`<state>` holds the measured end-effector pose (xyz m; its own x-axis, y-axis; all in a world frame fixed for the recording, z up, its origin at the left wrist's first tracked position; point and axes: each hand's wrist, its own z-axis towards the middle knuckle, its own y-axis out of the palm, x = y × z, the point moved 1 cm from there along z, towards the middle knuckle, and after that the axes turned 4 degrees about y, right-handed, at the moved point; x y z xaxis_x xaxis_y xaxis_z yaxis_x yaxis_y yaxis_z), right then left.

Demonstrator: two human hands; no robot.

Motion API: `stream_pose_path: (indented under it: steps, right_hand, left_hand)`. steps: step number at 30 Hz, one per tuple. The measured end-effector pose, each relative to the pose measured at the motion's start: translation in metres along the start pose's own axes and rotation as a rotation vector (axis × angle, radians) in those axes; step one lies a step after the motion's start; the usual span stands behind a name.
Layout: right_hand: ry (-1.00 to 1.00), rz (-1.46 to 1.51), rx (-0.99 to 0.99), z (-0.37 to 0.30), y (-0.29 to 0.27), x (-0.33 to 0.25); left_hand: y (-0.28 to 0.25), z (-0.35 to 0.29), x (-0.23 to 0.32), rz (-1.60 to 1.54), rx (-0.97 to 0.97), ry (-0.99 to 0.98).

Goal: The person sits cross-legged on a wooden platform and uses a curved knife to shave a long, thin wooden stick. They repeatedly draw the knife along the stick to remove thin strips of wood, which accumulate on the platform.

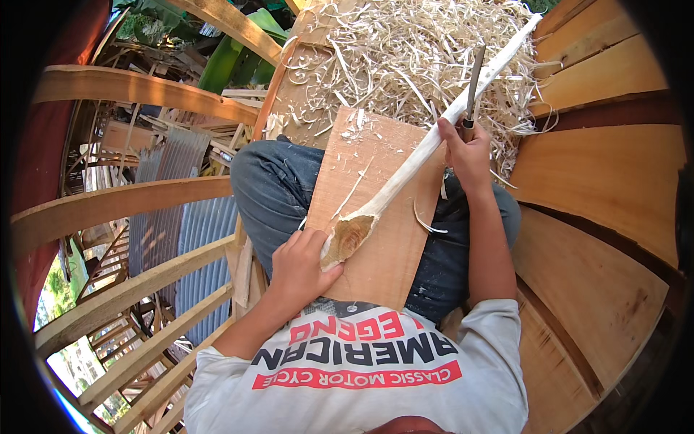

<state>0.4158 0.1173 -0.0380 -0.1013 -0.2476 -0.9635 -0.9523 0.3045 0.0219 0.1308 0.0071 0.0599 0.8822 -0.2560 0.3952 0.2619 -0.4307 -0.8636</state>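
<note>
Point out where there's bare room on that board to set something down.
The board is bare at its near end, between the stick, left hand and shirt. Its far end is scattered with chips; beyond it, shavings are heaped.

The right hand [468, 155] hides most of the knife handle [468, 129]; the left hand [298, 267] covers part of the pale stick [413, 163] at its thick end. Beyond the right hand, the upper edge crops the shavings [405, 65].
</note>
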Motion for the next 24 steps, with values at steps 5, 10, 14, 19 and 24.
stream_pose_path:
  steps: [5, 10, 14, 19, 24]
  right_hand:
    - [-0.096, 0.066, -0.083, 0.001, -0.007, 0.008]
    - [-0.381, -0.595, -0.168, -0.017, -0.004, -0.003]
    - [-0.498, -0.835, -0.177, -0.051, 0.019, -0.013]
    - [-0.455, -1.017, -0.206, -0.081, 0.028, -0.016]
    - [-0.416, -1.11, -0.129, -0.091, 0.032, -0.009]
  left_hand:
    - [0.003, 0.004, -0.015, -0.406, -0.036, -0.094]
    - [0.017, 0.004, -0.023, -0.616, 0.112, -0.025]
    - [0.019, 0.008, -0.027, -0.683, 0.188, -0.052]
    - [0.019, 0.012, -0.033, -0.702, 0.137, -0.102]
    - [0.022, 0.013, -0.038, -0.736, 0.081, -0.133]
